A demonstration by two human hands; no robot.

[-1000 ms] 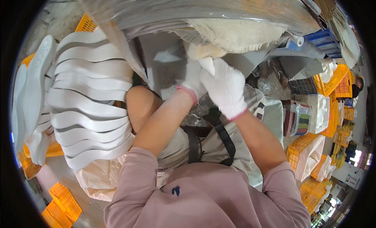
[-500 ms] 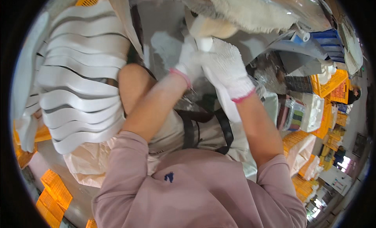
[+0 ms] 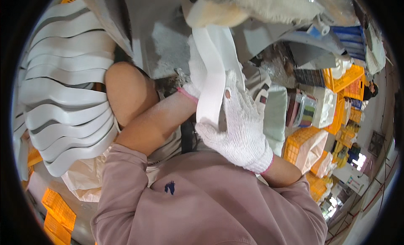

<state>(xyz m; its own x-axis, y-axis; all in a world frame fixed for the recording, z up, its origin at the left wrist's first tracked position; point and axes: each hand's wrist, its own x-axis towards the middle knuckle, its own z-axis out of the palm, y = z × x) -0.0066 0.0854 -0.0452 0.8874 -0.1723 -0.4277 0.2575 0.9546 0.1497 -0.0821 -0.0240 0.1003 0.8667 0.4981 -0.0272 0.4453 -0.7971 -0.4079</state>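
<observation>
A white, wavy curved piece [image 3: 213,72] with a smooth surface lies lengthwise between my gloved hands, its far end just under a round, cream-coloured wheel [image 3: 216,13]. I cannot tell whether the two touch. My left hand [image 3: 196,66] grips the piece from its left side and behind, most of its fingers hidden by it. Around the nearer end is my right hand [image 3: 242,131], thumb on the left and fingers reaching up along the right edge. Both gloves are white knit with pink cuffs, and a hole shows in the right one.
Similar white wavy pieces [image 3: 63,93] are stacked at my left, beside my bare knee [image 3: 128,87]. Shaggy pale cloth [image 3: 269,9] hangs over the wheel. Grey sheet metal [image 3: 155,34] stands ahead. Yellow crates [image 3: 299,146], a blue crate [image 3: 348,41] and wrapped bundles [image 3: 301,108] line the right.
My right hand has moved from the far end back toward my body, onto the piece's near end. The piece has turned, so its broad wavy side now shows between the hands.
</observation>
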